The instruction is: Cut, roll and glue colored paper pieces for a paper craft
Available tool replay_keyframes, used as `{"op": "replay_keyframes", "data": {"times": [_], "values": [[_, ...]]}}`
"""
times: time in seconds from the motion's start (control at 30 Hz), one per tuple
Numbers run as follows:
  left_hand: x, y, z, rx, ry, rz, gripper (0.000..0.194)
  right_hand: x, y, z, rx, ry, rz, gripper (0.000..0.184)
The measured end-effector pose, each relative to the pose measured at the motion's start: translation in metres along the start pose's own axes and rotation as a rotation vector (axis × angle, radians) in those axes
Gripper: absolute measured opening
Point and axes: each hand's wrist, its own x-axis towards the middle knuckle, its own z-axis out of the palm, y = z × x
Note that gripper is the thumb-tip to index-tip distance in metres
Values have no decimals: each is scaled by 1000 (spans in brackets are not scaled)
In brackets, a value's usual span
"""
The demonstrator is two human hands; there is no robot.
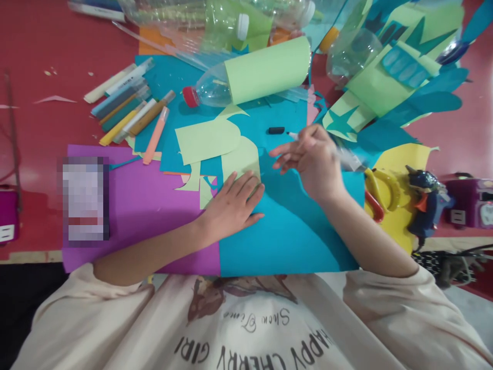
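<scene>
My right hand is raised over the blue sheet, its thumb and fingers gripping an uncapped marker whose dark tip points left. The marker's rear end is blurred behind the hand. Just left of that tip lies a black cap. My left hand rests flat, fingers spread, with its fingertips on a rounded light green paper piece. Another light green piece with one rounded end partly overlaps it. Light green scraps lie beside my left hand.
A plastic bottle wrapped in green paper lies beyond the hands. Several markers are at left, above a phone on a purple sheet. At right are scissors with yellow handles, a glue gun and a paper-decorated bottle.
</scene>
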Motion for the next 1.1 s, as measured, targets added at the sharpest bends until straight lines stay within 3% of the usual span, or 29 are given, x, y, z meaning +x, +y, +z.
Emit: {"op": "replay_keyframes", "data": {"times": [0.07, 0.23, 0.43, 0.7, 1.1], "values": [[0, 0, -1, -1, -2, -2, 51, -8, 19, 5, -102, -40, -120, 35], [-1, -2, -4, 31, 32, 35, 49, -20, 41, 0, -246, -140, -99, 43], [-4, -2, -10, 97, -2, 47, 51, -22, 39, -8, -319, -172, -127, 38], [-5, 3, -5, 108, 71, 19, 50, -20, 34, -6, -445, -223, -234, 39], [-6, 4, -3, 116, 68, -16, 55, -19, 36, -9, -554, -378, -362, 42]]}}
